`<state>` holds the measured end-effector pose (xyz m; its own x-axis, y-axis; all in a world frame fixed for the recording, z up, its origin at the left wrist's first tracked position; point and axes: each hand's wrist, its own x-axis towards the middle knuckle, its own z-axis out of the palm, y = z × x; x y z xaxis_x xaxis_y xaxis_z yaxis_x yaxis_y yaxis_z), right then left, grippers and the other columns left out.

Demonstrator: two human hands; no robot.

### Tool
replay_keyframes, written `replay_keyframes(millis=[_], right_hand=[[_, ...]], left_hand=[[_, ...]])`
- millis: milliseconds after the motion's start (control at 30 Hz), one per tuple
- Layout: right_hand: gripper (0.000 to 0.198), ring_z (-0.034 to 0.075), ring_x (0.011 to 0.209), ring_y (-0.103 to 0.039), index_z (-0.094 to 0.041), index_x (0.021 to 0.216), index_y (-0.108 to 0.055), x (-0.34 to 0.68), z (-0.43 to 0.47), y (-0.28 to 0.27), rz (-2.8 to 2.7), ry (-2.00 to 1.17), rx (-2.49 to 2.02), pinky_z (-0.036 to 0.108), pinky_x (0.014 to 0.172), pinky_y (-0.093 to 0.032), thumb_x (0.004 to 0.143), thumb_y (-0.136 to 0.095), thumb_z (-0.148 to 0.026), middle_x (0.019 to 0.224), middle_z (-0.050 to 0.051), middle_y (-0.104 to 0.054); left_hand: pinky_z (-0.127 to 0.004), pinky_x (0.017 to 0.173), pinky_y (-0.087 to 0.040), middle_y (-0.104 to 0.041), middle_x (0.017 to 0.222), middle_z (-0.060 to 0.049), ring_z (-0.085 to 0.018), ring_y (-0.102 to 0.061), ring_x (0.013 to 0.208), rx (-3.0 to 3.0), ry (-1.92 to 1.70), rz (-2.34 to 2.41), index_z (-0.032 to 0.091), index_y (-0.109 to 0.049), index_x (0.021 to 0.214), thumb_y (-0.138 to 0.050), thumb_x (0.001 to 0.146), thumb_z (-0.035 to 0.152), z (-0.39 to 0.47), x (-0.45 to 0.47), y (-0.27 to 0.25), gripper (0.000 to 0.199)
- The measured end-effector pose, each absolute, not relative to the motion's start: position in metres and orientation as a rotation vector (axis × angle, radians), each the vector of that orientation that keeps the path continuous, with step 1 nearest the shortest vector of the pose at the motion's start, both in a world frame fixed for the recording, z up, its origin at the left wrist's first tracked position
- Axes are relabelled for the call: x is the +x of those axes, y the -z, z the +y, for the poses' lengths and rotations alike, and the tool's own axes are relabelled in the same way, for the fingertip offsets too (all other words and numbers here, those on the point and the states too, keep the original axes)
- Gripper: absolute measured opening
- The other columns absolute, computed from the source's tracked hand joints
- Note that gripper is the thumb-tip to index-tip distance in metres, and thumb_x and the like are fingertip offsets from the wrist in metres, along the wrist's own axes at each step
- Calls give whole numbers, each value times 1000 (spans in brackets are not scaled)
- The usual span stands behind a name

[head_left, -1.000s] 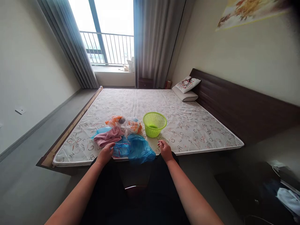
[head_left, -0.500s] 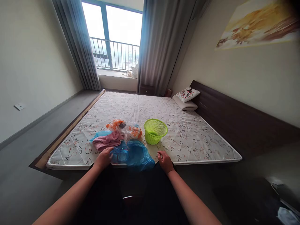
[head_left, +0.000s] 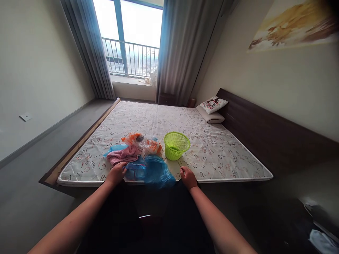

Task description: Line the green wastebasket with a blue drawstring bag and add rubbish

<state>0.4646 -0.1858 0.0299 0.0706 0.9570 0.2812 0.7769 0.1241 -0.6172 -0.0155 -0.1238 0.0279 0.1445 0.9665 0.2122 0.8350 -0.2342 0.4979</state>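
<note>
My left hand [head_left: 116,174] is closed with its fingers curled, beside the near edge of a blue plastic bag [head_left: 158,171]; whether it touches the bag is hard to see. On the right, my right hand [head_left: 188,177] is loosely closed near the mattress edge, and nothing shows in it. A pink towel [head_left: 123,155] lies crumpled just beyond my left hand. Behind the blue bag are clear plastic bags with orange print [head_left: 153,146]. To their right a green plastic basket [head_left: 176,145] stands upright, with nothing visible inside.
Everything lies on a bare mattress [head_left: 148,118] printed with letters. A dark headboard [head_left: 254,116] runs along the right, with two pillows [head_left: 212,109] by it. A wooden bed frame edge [head_left: 79,144] borders the left side. Grey curtains [head_left: 180,53] flank the window.
The view has shifted slightly, so the scene sits a little higher and to the right. Both hands and the things on the mattress keep their places.
</note>
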Motion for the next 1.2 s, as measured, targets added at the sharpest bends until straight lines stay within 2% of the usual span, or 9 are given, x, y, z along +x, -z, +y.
replay_keyframes(millis=[267,367,467,633,833,933,1033,1133,1200], right_hand=[[41,27,96,-72,-22,94,-68,470,-187,-30,-1746,-303,-1712,39,91,-57,100,-37,-48,99,12,-77],[42,27,98,-72,-22,95,-68,470,-185,-30,-1766,-295,-1741,40,94,-57,101,-34,-47,101,13,-77],[43,27,101,-72,-20,98,-68,467,-183,-32,-1808,-285,-1799,40,96,-56,103,-33,-44,104,14,-76],[36,29,115,-67,-17,107,-73,457,-182,-40,-1952,-257,-1951,41,105,-52,107,-41,-33,114,16,-73],[30,41,152,-43,-16,119,-78,422,-178,-32,-2224,-321,-2114,61,120,-39,102,-53,-19,154,25,-57],[26,39,165,-29,-22,117,-81,391,-175,-15,-2412,-551,-2066,68,128,-29,101,-61,-25,170,17,-48],[18,38,172,-14,-26,107,-84,366,-174,4,-2530,-806,-2041,69,135,-15,90,-77,-27,182,3,-33],[35,39,172,-18,-24,116,-84,356,-173,16,-2475,-933,-2155,72,135,-7,85,-74,-11,176,9,-45],[48,41,167,-31,-18,131,-79,358,-171,17,-2361,-942,-2233,75,133,-12,89,-60,-3,164,18,-57]], left_hand=[[-47,107,-57,-80,116,-17,-35,-75,115,2198,-770,1753,18,-72,105,-53,90,31,-122,-20,-28,27],[-44,98,-58,-79,101,-13,-32,-75,102,2236,-769,1781,23,-66,90,-52,90,34,-123,-19,-33,18],[-42,88,-59,-76,90,-11,-30,-73,91,2243,-742,1819,26,-58,79,-50,91,38,-124,-18,-39,19],[-42,89,-59,-77,93,-12,-31,-74,92,2220,-723,1815,25,-60,82,-49,92,41,-126,-15,-44,22],[-43,97,-59,-79,101,-13,-31,-74,99,2186,-708,1781,23,-65,89,-50,91,38,-125,-14,-39,21],[-45,101,-59,-78,108,-15,-32,-74,105,2176,-695,1795,22,-67,94,-51,92,37,-125,-14,-37,22],[-45,103,-59,-78,112,-16,-33,-73,108,2172,-687,1814,21,-68,95,-53,91,35,-125,-14,-39,20],[-43,102,-59,-78,112,-15,-32,-73,109,2162,-670,1846,21,-69,95,-56,90,31,-127,-15,-41,17],[-41,101,-60,-78,111,-14,-31,-73,107,2154,-653,1867,21,-68,94,-56,90,28,-127,-15,-41,15]])
